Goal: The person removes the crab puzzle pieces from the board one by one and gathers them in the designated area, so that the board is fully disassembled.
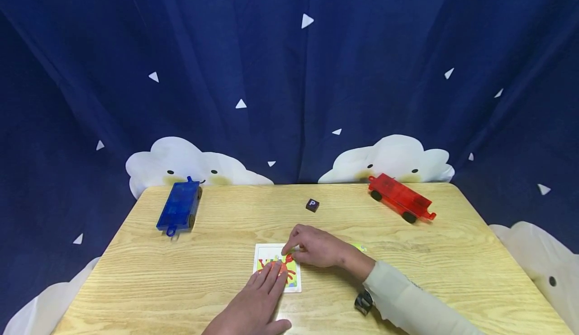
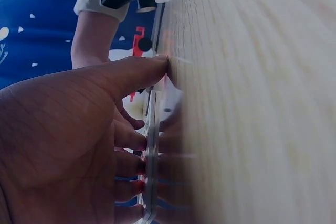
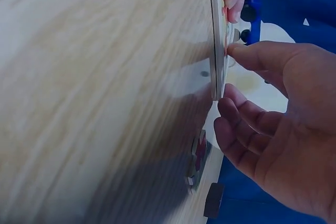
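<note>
A small square puzzle (image 1: 293, 280) with a red crab picture lies on the table; a white strip shows along its far side. My left hand (image 1: 255, 302) rests its straight fingers on the crab, its thumb out to the side on the table. The right hand (image 1: 318, 247) is at the puzzle's far right corner, by a red claw. In the right wrist view its thumb touches the picture side (image 3: 231, 48), while the bent fingers are near the edge, with a gap between. I see no separate piece in that gap. Loose puzzle pieces (image 3: 198, 156) lie beyond the right hand.
A blue toy wagon base (image 1: 178, 206) stands at the back left, a red one (image 1: 400, 196) at the back right. A small dark block marked P (image 1: 312, 204) sits between them. The right sleeve bears a black wrist camera (image 1: 363, 302). A blue curtain (image 1: 271, 73) hangs behind the table.
</note>
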`<state>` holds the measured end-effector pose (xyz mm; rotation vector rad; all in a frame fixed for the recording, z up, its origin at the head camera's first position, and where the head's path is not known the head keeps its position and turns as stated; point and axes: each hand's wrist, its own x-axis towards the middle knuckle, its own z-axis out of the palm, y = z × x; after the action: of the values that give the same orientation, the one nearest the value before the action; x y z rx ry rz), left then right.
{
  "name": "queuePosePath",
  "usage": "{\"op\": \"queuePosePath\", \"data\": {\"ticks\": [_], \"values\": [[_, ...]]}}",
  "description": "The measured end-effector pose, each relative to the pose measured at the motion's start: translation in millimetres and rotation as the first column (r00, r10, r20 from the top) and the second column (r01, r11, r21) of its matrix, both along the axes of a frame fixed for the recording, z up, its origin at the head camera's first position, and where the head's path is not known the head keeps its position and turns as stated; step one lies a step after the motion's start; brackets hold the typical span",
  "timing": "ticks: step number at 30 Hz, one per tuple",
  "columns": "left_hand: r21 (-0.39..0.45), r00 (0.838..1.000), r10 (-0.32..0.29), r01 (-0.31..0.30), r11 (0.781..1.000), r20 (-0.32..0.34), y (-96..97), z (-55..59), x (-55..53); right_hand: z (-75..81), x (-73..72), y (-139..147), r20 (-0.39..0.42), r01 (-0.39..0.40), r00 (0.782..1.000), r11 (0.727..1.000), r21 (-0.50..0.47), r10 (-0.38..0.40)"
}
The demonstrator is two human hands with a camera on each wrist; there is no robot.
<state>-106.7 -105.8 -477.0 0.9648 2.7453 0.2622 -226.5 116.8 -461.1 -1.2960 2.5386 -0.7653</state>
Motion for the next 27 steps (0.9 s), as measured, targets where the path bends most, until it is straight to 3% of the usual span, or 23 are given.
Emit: {"op": "queuePosePath", "data": {"ticks": [21,27], "values": [[-0.022,0.999,-0.015,0.014,1.000,-0.051,0.4,0.0,2.0,1.0,0.3,-6.9,0.021,0.031,0.999,0.999,0.028,-0.032],[-0.025,1.000,-0.004,0.003,1.000,-0.030,0.9,0.3,1.6,2.1,0.3,-7.2,0.033,0.027,0.999,1.000,0.008,-0.027]]}}
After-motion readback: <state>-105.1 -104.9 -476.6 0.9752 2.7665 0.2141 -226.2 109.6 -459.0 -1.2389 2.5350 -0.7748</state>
